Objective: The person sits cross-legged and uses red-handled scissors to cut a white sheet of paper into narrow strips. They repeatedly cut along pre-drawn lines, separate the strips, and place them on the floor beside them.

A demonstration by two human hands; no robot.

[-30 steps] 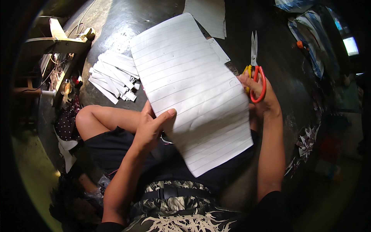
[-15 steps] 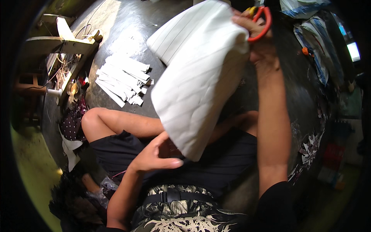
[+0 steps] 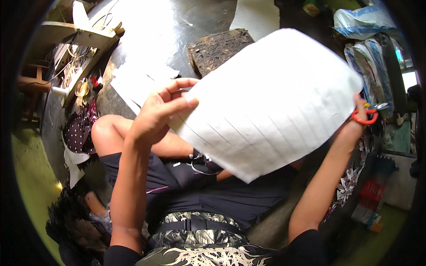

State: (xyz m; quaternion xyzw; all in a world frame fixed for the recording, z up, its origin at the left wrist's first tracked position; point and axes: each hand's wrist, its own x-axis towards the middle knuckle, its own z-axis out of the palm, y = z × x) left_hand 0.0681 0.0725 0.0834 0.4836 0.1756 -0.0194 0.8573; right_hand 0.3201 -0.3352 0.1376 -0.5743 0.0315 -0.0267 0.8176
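Note:
A large white sheet [image 3: 275, 93] of flexible material, marked with several thin parallel lines, is held up over my lap. My left hand [image 3: 157, 111] pinches its left edge between thumb and fingers. At the opposite edge my right hand [image 3: 353, 126] grips the sheet, its fingers partly hidden behind it. Red-handled scissors [image 3: 366, 123] hang at that same hand, blades pointing outward to the right. Past my left hand, a pile of cut white strips [image 3: 126, 91] lies on the floor, partly washed out by glare.
A rough, dark wooden block [image 3: 219, 48] sits beyond the sheet, with another white sheet [image 3: 257, 17] behind it. At left stands a wooden frame [image 3: 88, 40] with wires. Plastic sacks [image 3: 364, 22] are at the far right; scraps [image 3: 348, 186] lie along the right side.
The white sheet has swung from hanging steeply to spread wide between both hands. My left hand rose and took its left edge; my right hand moved right and down with the scissors.

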